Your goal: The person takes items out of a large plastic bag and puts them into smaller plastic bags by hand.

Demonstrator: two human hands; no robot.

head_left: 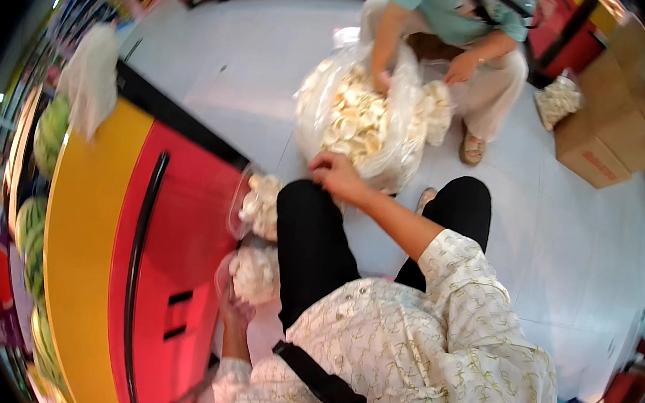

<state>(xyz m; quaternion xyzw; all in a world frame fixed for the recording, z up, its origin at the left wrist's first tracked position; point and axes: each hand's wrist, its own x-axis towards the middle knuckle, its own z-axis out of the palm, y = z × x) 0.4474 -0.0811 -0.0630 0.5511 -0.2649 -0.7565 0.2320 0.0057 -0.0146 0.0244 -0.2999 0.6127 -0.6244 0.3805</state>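
Note:
A large clear plastic bag full of pale dried slices stands on the floor before me. My right hand is at the bag's near edge, above my knee; whether anything is between its fingers cannot be told. Low at the left, my left hand is at the rim of a clear container or bag of white pieces, and its grip is partly hidden. Just beyond it, beside my knee, is a second clear container of pale pieces.
Opposite me a person sits with one hand in the large bag. A red and yellow display stand with watermelons runs along my left. A cardboard box and a small filled bag are at the far right.

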